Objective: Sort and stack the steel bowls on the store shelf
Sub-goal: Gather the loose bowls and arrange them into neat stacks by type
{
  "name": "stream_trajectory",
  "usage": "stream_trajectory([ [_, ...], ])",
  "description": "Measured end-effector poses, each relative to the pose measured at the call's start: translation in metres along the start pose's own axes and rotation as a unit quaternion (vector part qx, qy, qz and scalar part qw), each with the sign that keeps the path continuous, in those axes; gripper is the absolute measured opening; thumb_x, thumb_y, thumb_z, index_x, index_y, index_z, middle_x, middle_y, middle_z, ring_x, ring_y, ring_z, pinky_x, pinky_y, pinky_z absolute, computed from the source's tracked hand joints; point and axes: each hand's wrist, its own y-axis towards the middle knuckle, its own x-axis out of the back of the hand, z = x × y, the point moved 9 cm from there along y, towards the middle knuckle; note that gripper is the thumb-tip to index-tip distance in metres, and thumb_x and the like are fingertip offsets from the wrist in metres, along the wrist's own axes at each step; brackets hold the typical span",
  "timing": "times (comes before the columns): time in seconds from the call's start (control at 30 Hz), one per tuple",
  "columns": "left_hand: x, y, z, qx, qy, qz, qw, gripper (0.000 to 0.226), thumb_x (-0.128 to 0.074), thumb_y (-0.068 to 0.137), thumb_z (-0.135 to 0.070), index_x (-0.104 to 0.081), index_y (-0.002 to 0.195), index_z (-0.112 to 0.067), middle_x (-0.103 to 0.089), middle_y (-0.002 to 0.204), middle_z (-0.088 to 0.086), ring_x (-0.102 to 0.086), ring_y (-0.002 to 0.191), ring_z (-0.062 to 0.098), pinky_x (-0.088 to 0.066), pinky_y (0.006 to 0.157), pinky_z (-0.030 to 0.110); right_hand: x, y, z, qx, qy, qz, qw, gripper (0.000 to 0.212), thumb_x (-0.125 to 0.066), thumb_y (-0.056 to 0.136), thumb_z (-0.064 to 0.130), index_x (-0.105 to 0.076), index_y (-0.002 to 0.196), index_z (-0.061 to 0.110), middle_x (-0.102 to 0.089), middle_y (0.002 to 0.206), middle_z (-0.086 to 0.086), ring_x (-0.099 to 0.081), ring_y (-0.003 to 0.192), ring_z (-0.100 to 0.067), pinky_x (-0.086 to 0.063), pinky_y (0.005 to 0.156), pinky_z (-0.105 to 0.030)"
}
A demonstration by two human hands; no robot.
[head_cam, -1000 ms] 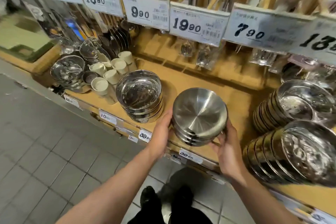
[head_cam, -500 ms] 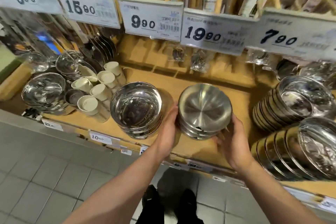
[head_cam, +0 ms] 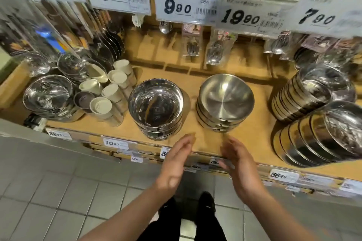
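Wooden shelf [head_cam: 195, 84] carries the brushed bowl stack [head_cam: 225, 103] at centre, beyond both hands. Left hand [head_cam: 176, 160] and right hand [head_cam: 238, 164], blurred but seemingly flat-fingered and empty, have let go and drawn back.

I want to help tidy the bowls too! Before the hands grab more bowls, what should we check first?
1. Both hands free: left hand and right hand are open and hold nothing. Ok.
2. Brushed bowl stack rests on the shelf, untouched. Ok.
3. That stack is straight: it leans a little toward the front. Cannot tell if it is steady.
4. Shiny bowl stack stands apart from the brushed one, not mixed. Ok.
5. Bowl rows on the right lie tipped on their sides, near the shelf edge. Not ok.
6. Room between the two middle stacks for fingers. Ok.
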Motion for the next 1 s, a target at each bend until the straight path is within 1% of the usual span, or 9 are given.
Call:
stream_trajectory([
  [0.07, 0.037, -0.018, -0.001, -0.015, 0.025, -0.063, 0.998, 0.022, -0.054, 0.101, -0.012, -0.07, 0.114, -0.021, -0.07, 0.119, -0.008, -0.059, 0.128, 0.021, -0.046, 0.108, 0.038, -0.023, -0.01, -0.011, 0.01, -0.042, 0.034, 0.999, 0.032, -0.043, 0.107, 0.022, -0.065, 0.128, 0.031, -0.065, 0.132, 0.003, -0.06, 0.123, -0.015, -0.056, 0.09, -0.034],
  [0.17, 0.085, -0.033, -0.026, -0.068, 0.079, -0.158, 0.982, 0.021, -0.054, 0.1, -0.003, -0.072, 0.102, -0.014, -0.074, 0.1, -0.007, -0.068, 0.102, 0.015, -0.052, 0.098, 0.041, -0.068, -0.013, -0.014, 0.028, -0.082, 0.081, 0.993, 0.034, -0.047, 0.107, 0.023, -0.064, 0.131, 0.039, -0.064, 0.132, 0.008, -0.059, 0.122, -0.01, -0.056, 0.089, -0.03],
  [0.3, 0.119, -0.024, -0.048, -0.076, 0.002, -0.235, 0.969, 0.015, -0.048, 0.105, -0.008, -0.06, 0.107, 0.001, -0.065, 0.109, 0.018, -0.06, 0.1, 0.032, -0.054, 0.091, 0.042, -0.122, -0.01, -0.003, 0.044, -0.048, 0.116, 0.991, 0.022, -0.053, 0.103, 0.046, -0.054, 0.121, 0.057, -0.054, 0.14, 0.022, -0.051, 0.127, -0.001, -0.054, 0.099, -0.034],
  [0.37, 0.122, -0.013, -0.057, -0.078, -0.028, -0.228, 0.97, 0.021, -0.045, 0.107, -0.012, -0.054, 0.12, 0.001, -0.059, 0.116, 0.02, -0.055, 0.107, 0.031, -0.044, 0.104, 0.055, -0.14, -0.006, 0.003, 0.057, -0.029, 0.131, 0.989, 0.026, -0.053, 0.101, 0.053, -0.05, 0.126, 0.059, -0.048, 0.15, 0.023, -0.047, 0.134, -0.002, -0.049, 0.107, -0.041],
  [0.4, 0.121, -0.008, -0.062, -0.076, -0.044, -0.219, 0.972, 0.028, -0.044, 0.107, -0.014, -0.051, 0.132, -0.002, -0.059, 0.129, 0.018, -0.055, 0.119, 0.029, -0.039, 0.113, 0.056, -0.149, -0.005, 0.006, 0.068, -0.026, 0.143, 0.987, 0.026, -0.051, 0.101, 0.055, -0.051, 0.126, 0.061, -0.048, 0.15, 0.026, -0.047, 0.136, -0.001, -0.048, 0.107, -0.042],
  [0.5, 0.112, 0.005, -0.082, -0.114, -0.051, -0.155, 0.98, 0.045, -0.04, 0.107, -0.02, -0.04, 0.151, -0.01, -0.05, 0.152, 0.011, -0.046, 0.142, 0.025, -0.031, 0.122, 0.046, -0.168, 0.002, 0.015, 0.098, -0.032, 0.158, 0.982, 0.03, -0.044, 0.104, 0.055, -0.056, 0.131, 0.06, -0.057, 0.141, 0.028, -0.052, 0.132, 0.001, -0.049, 0.099, -0.039],
  [0.67, 0.113, 0.038, -0.104, -0.115, -0.054, -0.099, 0.987, 0.047, -0.033, 0.109, -0.013, -0.036, 0.155, -0.006, -0.046, 0.156, 0.015, -0.04, 0.145, 0.032, -0.026, 0.123, 0.055, -0.184, 0.03, 0.027, 0.077, -0.031, 0.131, 0.988, 0.035, -0.043, 0.106, 0.05, -0.056, 0.137, 0.043, -0.063, 0.14, 0.008, -0.056, 0.134, -0.017, -0.044, 0.11, -0.045],
  [0.87, 0.121, 0.062, -0.115, -0.116, -0.096, -0.107, 0.983, 0.047, -0.03, 0.109, -0.012, -0.033, 0.155, -0.005, -0.044, 0.156, 0.019, -0.039, 0.145, 0.035, -0.026, 0.123, 0.055, -0.202, 0.046, 0.041, 0.082, -0.035, 0.121, 0.989, 0.031, -0.04, 0.107, 0.047, -0.06, 0.13, 0.042, -0.067, 0.132, 0.009, -0.059, 0.129, -0.017, -0.046, 0.106, -0.043],
  [1.0, 0.127, 0.064, -0.112, -0.129, -0.123, -0.119, 0.977, 0.048, -0.032, 0.108, -0.012, -0.031, 0.155, -0.001, -0.042, 0.156, 0.023, -0.038, 0.146, 0.036, -0.025, 0.123, 0.054, -0.209, 0.049, 0.04, 0.089, -0.031, 0.123, 0.988, 0.033, -0.04, 0.107, 0.045, -0.058, 0.135, 0.039, -0.062, 0.138, 0.011, -0.056, 0.131, -0.014, -0.049, 0.105, -0.042],
])
